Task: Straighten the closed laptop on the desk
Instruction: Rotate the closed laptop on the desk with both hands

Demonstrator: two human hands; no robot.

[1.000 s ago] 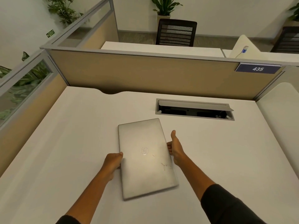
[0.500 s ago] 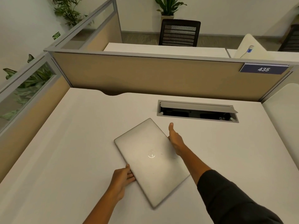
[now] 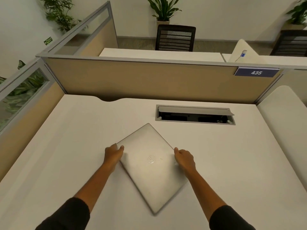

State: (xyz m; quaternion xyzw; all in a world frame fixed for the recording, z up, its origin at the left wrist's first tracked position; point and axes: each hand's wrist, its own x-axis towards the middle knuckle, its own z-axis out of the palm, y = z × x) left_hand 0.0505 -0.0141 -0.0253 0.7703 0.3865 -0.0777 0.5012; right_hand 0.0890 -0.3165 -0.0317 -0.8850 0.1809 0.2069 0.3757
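A closed silver laptop [image 3: 150,165] with a round logo on its lid lies flat on the white desk [image 3: 66,146], turned diagonally like a diamond, one corner pointing away from me. My left hand [image 3: 113,154] grips its left corner, thumb on the lid. My right hand [image 3: 184,157] presses against the laptop's right edge, fingers curled over it. Both forearms reach in from the bottom of the view.
An open cable box [image 3: 195,115] with a raised flap is sunk into the desk just beyond the laptop. A beige partition [image 3: 149,80] with a blue "435" sign [image 3: 256,73] closes off the back; another panel runs along the left. A cushioned seat [image 3: 285,117] borders the right.
The laptop has turned clockwise, from nearly lengthwise to a diagonal. My left hand slid up to its left corner; my right hand stayed on the right edge.
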